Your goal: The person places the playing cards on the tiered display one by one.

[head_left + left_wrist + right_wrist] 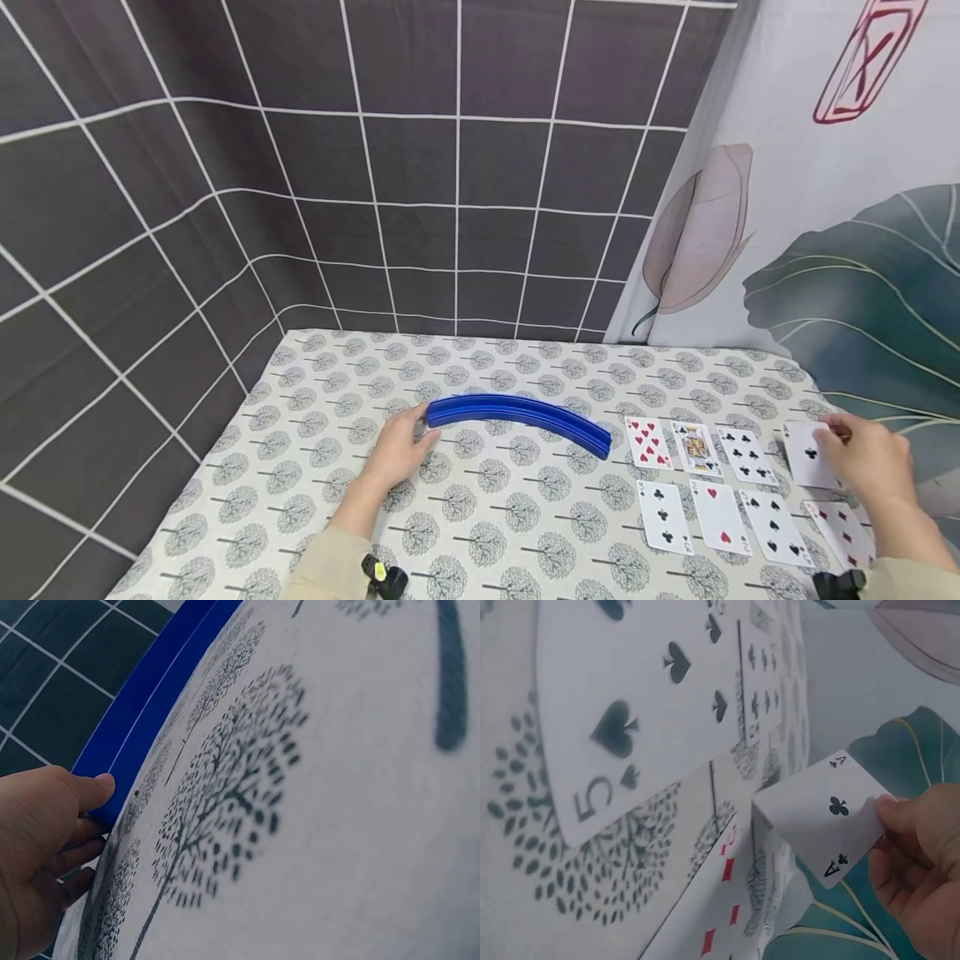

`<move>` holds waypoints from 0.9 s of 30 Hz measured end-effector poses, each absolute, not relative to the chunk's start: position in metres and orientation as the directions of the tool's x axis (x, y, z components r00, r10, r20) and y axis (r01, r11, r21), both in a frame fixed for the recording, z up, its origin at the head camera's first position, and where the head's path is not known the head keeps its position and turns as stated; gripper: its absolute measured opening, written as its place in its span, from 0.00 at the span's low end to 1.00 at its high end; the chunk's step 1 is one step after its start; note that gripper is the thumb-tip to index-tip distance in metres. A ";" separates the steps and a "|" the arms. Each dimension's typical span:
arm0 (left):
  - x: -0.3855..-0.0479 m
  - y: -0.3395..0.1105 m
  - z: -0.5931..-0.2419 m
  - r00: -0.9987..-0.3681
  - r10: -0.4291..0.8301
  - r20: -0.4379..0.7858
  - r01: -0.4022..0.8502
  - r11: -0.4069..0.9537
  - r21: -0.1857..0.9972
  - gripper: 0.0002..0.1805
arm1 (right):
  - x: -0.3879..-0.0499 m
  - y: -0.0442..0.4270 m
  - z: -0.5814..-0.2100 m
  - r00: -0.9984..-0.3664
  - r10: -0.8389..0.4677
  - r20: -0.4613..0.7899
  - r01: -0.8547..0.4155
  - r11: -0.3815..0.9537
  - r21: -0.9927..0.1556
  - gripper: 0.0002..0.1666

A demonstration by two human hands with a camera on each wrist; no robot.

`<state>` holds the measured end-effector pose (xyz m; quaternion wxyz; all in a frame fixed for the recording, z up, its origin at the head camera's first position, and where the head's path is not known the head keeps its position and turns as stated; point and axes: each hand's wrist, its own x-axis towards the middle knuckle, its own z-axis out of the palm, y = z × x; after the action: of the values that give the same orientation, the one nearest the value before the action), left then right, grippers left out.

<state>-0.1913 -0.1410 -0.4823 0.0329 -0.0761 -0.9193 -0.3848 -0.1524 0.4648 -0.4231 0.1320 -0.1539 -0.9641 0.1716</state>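
Observation:
A curved blue card holder (517, 410) lies on the patterned tablecloth, its groove running along its length. At its left end is my left hand (400, 446); in the left wrist view the thumb (96, 791) lies on the blue plastic with the other fingers behind it. My right hand (873, 458) pinches the ace of clubs (821, 817) by one edge between thumb and fingers. That card is tilted, its far edge near the cloth. Just below it lies a diamonds card (842, 532), and the five of spades (660, 682) is beside that one.
Other face-up cards lie in two rows at the right: a hearts card (648, 443), a king (696, 448), a clubs card (746, 456), the three of clubs (664, 517) and the two of hearts (720, 518). A dark gridded curtain (405, 158) hangs behind the table.

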 end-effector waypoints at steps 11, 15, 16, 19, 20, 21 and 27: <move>-0.191 -0.141 -0.483 -0.986 0.114 0.119 0.164 0.686 0.709 0.33 | -0.150 0.453 -0.408 -0.897 0.340 0.282 0.217 0.895 -0.389 0.19; -0.191 -0.142 -0.483 -0.987 0.112 0.119 0.163 0.689 0.706 0.33 | -0.151 0.447 -0.403 -0.883 0.339 0.325 0.198 0.896 -0.397 0.19; -0.191 -0.142 -0.483 -0.986 0.112 0.121 0.165 0.690 0.705 0.33 | -0.151 0.446 -0.403 -0.881 0.335 0.335 0.189 0.897 -0.400 0.18; -0.191 -0.142 -0.482 -0.985 0.114 0.130 0.172 0.687 0.706 0.33 | -0.153 0.442 -0.402 -0.875 0.310 0.373 0.149 0.904 -0.402 0.18; -0.191 -0.142 -0.482 -0.984 0.115 0.133 0.175 0.686 0.707 0.32 | -0.153 0.441 -0.401 -0.875 0.304 0.376 0.139 0.903 -0.406 0.18; -0.191 -0.142 -0.482 -0.984 0.115 0.136 0.178 0.684 0.708 0.32 | -0.154 0.440 -0.401 -0.876 0.295 0.381 0.125 0.903 -0.411 0.18; -0.192 -0.142 -0.482 -0.983 0.117 0.145 0.186 0.674 0.715 0.31 | -0.156 0.435 -0.401 -0.878 0.262 0.400 0.064 0.894 -0.444 0.18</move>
<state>-0.1916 -0.1418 -0.4820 0.0433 -0.0829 -0.9139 -0.3949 -0.1562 0.4348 -0.4012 0.2314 -0.0864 -0.9451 0.2139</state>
